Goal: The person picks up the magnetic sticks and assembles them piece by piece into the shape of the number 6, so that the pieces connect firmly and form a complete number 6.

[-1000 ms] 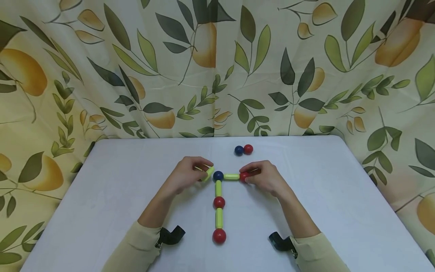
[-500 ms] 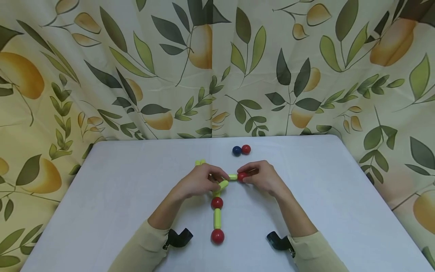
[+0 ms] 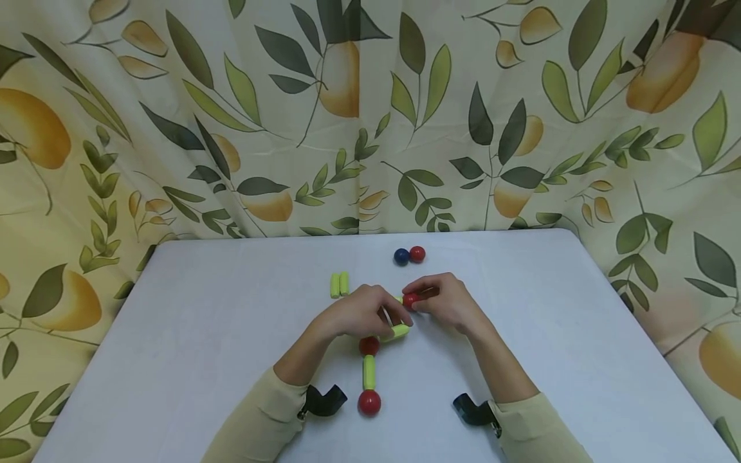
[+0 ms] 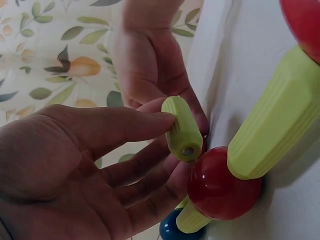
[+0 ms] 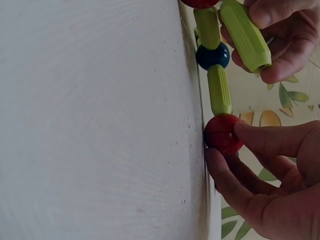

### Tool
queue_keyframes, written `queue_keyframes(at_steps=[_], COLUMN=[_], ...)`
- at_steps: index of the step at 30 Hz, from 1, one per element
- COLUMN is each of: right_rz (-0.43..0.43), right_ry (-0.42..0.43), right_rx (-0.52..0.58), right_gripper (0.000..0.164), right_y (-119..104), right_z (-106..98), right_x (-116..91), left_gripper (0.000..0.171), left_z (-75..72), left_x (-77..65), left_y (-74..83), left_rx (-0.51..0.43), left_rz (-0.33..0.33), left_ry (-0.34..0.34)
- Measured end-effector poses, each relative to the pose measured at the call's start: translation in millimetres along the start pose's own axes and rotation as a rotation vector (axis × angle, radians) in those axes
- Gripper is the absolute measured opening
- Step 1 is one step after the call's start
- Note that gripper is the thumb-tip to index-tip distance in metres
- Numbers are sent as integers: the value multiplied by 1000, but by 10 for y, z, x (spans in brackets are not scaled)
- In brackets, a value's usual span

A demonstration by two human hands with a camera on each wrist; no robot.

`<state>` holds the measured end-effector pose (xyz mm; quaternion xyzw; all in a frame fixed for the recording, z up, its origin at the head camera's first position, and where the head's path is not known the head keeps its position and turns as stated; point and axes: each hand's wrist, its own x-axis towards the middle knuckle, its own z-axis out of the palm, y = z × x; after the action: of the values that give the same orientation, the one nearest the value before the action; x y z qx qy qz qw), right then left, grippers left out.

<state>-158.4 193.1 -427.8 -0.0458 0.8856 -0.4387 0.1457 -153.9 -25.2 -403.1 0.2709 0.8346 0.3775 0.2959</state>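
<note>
My left hand (image 3: 366,311) pinches a yellow-green magnetic rod (image 4: 182,129) between thumb and fingers; a small metal dot shows in its end. With thumb and fingertips my right hand (image 3: 450,301) holds a red ball (image 5: 224,135) at the end of a chain on the table. From that ball a rod (image 5: 219,90) leads to a blue ball (image 5: 213,55), largely hidden by my left hand in the head view. Another rod (image 5: 207,28) joins the blue ball to a middle red ball (image 4: 224,183). A further rod (image 3: 369,372) runs to the nearest red ball (image 3: 369,403).
Two loose yellow-green rods (image 3: 339,284) lie side by side beyond my left hand. Near the far table edge a loose blue ball (image 3: 402,257) sits beside a red ball (image 3: 417,254). A patterned curtain (image 3: 370,116) hangs behind the white table (image 3: 191,360).
My left hand has moved right and slightly nearer with its rod, passing over the blue ball and uncovering the two loose rods. The right hand stays at its red ball.
</note>
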Motion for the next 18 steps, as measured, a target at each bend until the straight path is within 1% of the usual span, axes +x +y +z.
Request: queue_keyframes(at_steps=[6,9,13,18], right_rz=[5,8,14,23], right_ry=[7,6,3,-3], right_rx=[-3,3,12,14], right_gripper=[23,23,23,24], right_y=[-4,-10,-13,0], right_z=[-2,-4,-2,5], right_x=[14,18,20,19], left_gripper=[30,30,30,29], left_z=[1,7,40,91], left_x=[2,17,38,34], left_y=[28,23,0,4], left_rx=[31,54,63,64], left_rz=[6,25,49,51], left_ry=[-19,-33,-58,-79])
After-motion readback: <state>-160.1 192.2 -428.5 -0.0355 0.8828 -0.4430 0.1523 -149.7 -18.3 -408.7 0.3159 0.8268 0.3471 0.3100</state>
